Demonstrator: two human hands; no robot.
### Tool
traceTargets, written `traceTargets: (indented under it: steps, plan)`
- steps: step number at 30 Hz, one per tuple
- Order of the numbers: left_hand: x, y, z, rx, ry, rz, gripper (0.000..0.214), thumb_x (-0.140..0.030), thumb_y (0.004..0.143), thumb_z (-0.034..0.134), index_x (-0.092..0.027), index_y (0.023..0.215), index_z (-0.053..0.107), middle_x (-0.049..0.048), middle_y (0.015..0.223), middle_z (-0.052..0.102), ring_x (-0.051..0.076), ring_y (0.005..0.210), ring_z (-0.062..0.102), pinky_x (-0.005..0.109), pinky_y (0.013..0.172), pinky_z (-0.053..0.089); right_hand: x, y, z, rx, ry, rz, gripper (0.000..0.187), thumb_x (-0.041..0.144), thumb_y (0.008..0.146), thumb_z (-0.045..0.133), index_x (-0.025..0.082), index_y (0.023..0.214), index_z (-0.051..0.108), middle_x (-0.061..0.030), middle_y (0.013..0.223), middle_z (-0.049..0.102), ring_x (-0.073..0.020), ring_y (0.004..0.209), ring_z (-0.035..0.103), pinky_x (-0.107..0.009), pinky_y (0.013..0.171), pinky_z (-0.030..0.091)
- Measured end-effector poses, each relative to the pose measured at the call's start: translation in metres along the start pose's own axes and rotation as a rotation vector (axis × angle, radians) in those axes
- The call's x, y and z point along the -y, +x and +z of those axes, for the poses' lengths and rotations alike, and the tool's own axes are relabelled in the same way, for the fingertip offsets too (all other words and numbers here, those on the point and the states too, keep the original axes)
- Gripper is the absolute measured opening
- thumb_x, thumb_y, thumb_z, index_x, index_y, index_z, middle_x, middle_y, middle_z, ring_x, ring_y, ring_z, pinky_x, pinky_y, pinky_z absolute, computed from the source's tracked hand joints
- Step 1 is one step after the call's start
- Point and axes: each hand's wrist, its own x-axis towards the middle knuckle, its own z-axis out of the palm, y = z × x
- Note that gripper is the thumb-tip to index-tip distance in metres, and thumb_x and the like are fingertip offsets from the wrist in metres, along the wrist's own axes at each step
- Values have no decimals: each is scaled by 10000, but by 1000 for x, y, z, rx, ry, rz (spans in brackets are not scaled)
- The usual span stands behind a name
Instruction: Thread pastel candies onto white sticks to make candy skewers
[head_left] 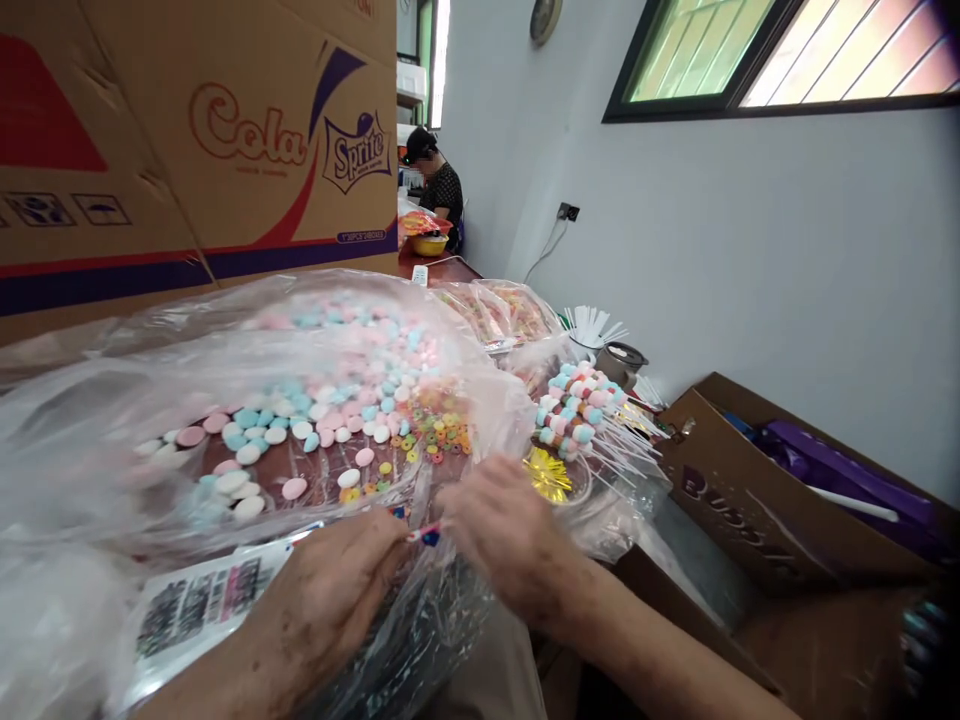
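Observation:
My left hand [330,570] pinches a small red, white and blue printed piece [429,535] at the front edge of the table; its exact kind is unclear. Motion blurs my right hand [510,530], whose curled fingers meet the piece's other end and hide what they hold. Just beyond my hands, a clear plastic bag [82,400] lies spread, with pink, blue and white marshmallows [292,488] and small coloured rings [442,430] in it. Marshmallow skewers [574,410] on white sticks are stacked beside my right hand, behind a yellow foil bow [547,474].
A large cardboard carton [247,210] stands at the back left. White sticks [592,327] stand near a dark mug [621,362]. An open box [750,500] with purple items is at right. A printed packet [195,610] lies by my left forearm. Another person [442,190] sits far back.

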Motion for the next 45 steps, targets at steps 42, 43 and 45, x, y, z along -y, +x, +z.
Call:
traceTargets:
  steps: [42,43,45]
  plan:
    - [-8,-3,4,29,-1028,-845,403,-518,672,838,-175,708,630,5,617,689,80,421,528,138,363,296,-114,-60,-25,582,-435,739,225,132,904,478,215,892,686,-43,937,707,-161,765,591,-275,610,267]
    - [-10,-2,4,30,-1035,-846,401,-512,667,841,-174,702,628,6,610,689,81,420,530,137,362,295,-114,-60,-25,573,-424,732,223,138,904,477,212,883,686,-45,948,704,-159,770,590,-273,616,274]
    - [-14,-2,4,21,-1037,-856,385,-491,670,840,-171,688,626,6,598,686,82,424,536,135,369,296,-113,-60,-23,548,-407,734,228,157,914,470,207,846,682,-42,906,702,-156,751,584,-267,626,287]
